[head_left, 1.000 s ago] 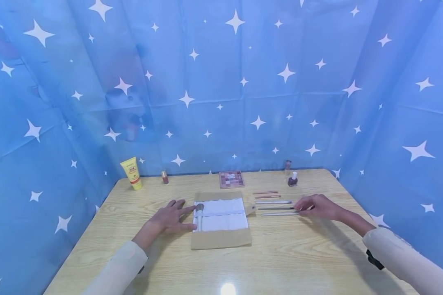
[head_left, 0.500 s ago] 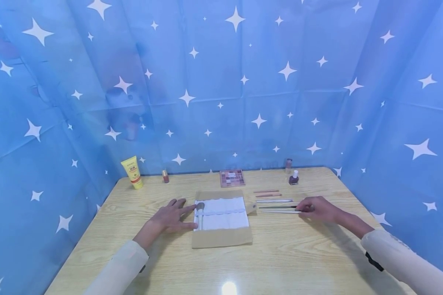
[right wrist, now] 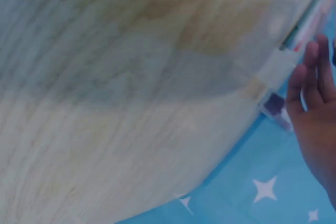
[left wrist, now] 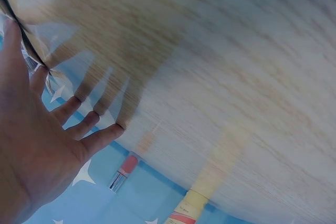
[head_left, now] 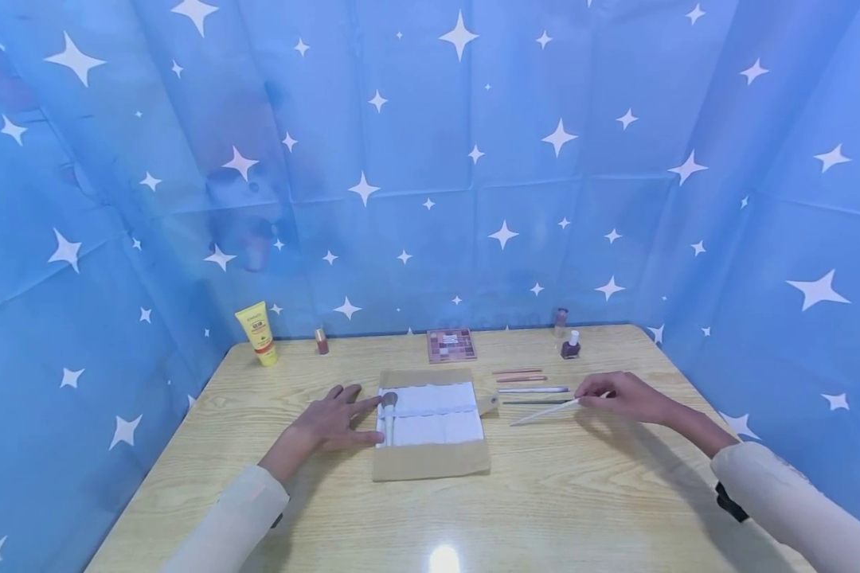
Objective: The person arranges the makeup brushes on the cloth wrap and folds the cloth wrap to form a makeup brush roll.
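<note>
My right hand [head_left: 625, 396] pinches one end of a slim white makeup brush [head_left: 545, 413], which slants down toward the tabletop on the left. Beside it lie a dark thin brush [head_left: 533, 402], another white brush [head_left: 533, 390] and two pinkish ones [head_left: 520, 379]. With fingers spread, my left hand [head_left: 330, 422] touches the left edge of a tan brush roll [head_left: 430, 463] laid out flat. A fluffy-headed brush [head_left: 389, 402] sits at the left end of its white lining. In the right wrist view, the fingertips hide what the right hand [right wrist: 315, 98] grips.
Along the table's [head_left: 516, 517] back edge stand a yellow tube [head_left: 258, 336], a lipstick [head_left: 321, 342], an eyeshadow palette [head_left: 451, 346], a dark nail polish bottle [head_left: 570, 345] and another small bottle [head_left: 560, 320]. A starry blue curtain [head_left: 401, 159] encloses the back and sides.
The right hand has taken hold of the nearest white brush and lifted its right end, so it now tilts. The left hand stays at the brush roll's edge.
</note>
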A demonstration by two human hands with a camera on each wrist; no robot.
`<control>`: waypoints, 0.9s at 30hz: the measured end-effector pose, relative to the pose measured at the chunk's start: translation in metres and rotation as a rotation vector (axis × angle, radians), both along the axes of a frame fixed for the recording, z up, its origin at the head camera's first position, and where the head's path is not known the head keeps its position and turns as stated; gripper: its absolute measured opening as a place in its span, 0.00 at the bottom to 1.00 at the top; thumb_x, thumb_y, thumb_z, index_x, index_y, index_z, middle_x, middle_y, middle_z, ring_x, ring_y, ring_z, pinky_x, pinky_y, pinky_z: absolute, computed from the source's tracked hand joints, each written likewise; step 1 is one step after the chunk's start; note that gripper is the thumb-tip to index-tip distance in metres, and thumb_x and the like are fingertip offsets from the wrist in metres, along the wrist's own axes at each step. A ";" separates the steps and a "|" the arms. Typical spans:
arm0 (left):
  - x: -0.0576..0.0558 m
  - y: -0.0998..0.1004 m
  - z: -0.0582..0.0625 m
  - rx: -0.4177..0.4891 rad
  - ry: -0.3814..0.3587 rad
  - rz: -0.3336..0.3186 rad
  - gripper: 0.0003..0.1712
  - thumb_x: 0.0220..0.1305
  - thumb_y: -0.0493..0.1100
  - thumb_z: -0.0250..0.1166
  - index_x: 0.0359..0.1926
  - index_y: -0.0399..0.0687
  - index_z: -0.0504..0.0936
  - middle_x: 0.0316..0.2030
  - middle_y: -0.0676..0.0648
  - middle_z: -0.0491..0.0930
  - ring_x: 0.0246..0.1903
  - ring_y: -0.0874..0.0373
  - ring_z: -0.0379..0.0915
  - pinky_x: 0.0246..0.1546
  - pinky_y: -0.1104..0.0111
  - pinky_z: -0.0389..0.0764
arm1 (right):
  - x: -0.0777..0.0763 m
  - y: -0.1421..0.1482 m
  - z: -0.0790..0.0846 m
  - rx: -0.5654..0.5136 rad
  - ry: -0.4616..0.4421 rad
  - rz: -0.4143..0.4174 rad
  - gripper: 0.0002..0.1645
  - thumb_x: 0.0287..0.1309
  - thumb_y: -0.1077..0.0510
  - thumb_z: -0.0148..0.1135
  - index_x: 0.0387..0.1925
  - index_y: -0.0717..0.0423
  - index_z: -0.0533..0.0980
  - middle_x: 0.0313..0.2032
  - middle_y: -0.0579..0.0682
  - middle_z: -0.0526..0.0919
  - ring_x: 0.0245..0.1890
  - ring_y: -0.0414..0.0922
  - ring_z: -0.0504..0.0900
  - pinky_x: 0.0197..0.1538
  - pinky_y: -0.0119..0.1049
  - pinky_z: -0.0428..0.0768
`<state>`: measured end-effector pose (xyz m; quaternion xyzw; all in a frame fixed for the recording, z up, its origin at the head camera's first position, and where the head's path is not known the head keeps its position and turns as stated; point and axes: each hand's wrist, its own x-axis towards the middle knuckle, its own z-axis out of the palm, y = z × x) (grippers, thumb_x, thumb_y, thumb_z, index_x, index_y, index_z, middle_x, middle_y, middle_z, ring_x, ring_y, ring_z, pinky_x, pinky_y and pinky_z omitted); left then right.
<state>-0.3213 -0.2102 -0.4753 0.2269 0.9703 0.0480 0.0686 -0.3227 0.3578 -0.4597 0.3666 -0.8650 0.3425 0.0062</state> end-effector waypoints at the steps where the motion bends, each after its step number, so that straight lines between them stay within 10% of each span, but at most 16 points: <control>1: 0.000 0.000 0.000 0.004 0.000 -0.001 0.50 0.62 0.82 0.56 0.79 0.68 0.64 0.78 0.38 0.58 0.76 0.35 0.53 0.65 0.32 0.66 | 0.000 0.000 0.003 -0.015 -0.031 -0.006 0.07 0.72 0.65 0.62 0.47 0.63 0.82 0.41 0.56 0.89 0.40 0.43 0.88 0.40 0.35 0.86; 12: 0.000 -0.001 -0.001 0.007 -0.008 0.003 0.50 0.62 0.81 0.58 0.79 0.67 0.65 0.78 0.38 0.58 0.76 0.34 0.52 0.65 0.32 0.65 | -0.008 -0.011 0.019 -0.183 -0.246 -0.112 0.19 0.74 0.61 0.61 0.60 0.68 0.76 0.47 0.65 0.88 0.46 0.46 0.89 0.49 0.41 0.86; 27: 0.001 0.000 -0.002 0.003 -0.001 0.001 0.50 0.63 0.81 0.57 0.79 0.66 0.64 0.79 0.38 0.57 0.76 0.33 0.52 0.65 0.32 0.65 | -0.028 -0.038 0.035 -0.417 -0.188 -0.044 0.11 0.73 0.70 0.58 0.51 0.71 0.67 0.48 0.67 0.87 0.45 0.55 0.89 0.45 0.39 0.86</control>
